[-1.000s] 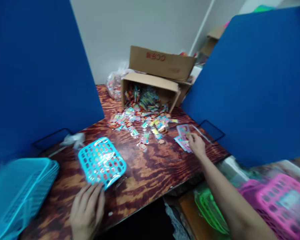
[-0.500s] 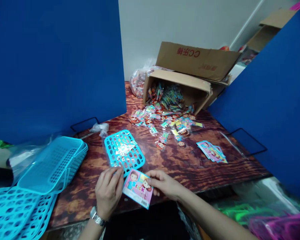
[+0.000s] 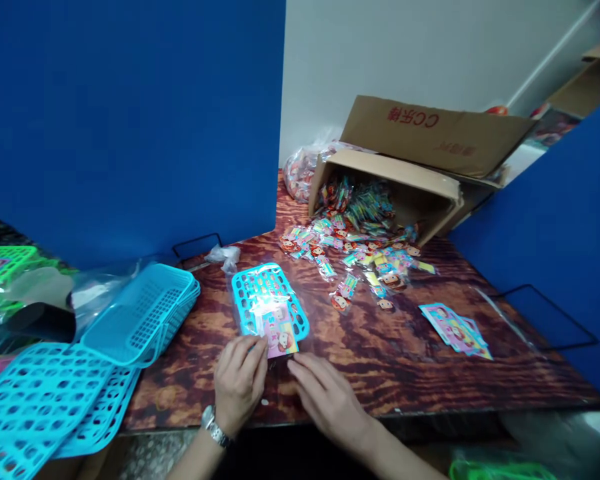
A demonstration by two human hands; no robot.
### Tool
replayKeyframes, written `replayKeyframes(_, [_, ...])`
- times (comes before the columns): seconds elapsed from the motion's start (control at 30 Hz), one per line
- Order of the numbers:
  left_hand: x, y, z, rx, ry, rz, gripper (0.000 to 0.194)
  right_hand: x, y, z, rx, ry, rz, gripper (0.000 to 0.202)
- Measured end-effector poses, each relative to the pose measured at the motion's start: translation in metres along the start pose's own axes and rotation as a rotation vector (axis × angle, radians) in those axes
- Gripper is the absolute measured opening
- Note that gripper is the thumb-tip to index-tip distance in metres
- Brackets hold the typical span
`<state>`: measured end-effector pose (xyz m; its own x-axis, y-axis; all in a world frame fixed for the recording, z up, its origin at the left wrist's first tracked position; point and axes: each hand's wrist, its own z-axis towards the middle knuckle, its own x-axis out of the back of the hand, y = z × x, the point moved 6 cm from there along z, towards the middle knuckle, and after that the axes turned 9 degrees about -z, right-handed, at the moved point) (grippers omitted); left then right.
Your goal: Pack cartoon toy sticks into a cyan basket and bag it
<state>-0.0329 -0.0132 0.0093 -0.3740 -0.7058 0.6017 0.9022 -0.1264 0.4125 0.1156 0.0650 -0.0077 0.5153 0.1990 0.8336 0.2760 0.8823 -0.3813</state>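
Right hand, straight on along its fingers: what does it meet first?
Right hand: probably the pink printed card, right by its fingertips. The clear plastic bag might come first; depth there is unclear.

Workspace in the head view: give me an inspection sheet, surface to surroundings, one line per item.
Surface: brown wood-grain table, a pale speck between the hands.
Job's things: picture card over a holed blue tray; whether inside its clear bag, cannot tell. Spare cards overlap at right.
Clutter: small packets spread before a tipped cardboard box; stacked blue baskets at left.
Hands: left hand at the card's lower left corner, right hand near its lower right; grip unclear.
Cables: nothing seen.
Surroundings: blue panels both sides, pale wall behind.
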Motion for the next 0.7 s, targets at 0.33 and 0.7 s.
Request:
replayKeyframes(0.33, [0.001,0.005,0.000,-0.012,0.010,0.036,0.028,-0.039,-0.002,0.048,0.206,-0.212,-0.273,0.077])
replayKeyframes(0.7, [0.005,0.008,0.003,-0.023,0.000,0.064,0.031,-0.040,-0.002,0.057,0.178,-0.202,-0.264,0.086])
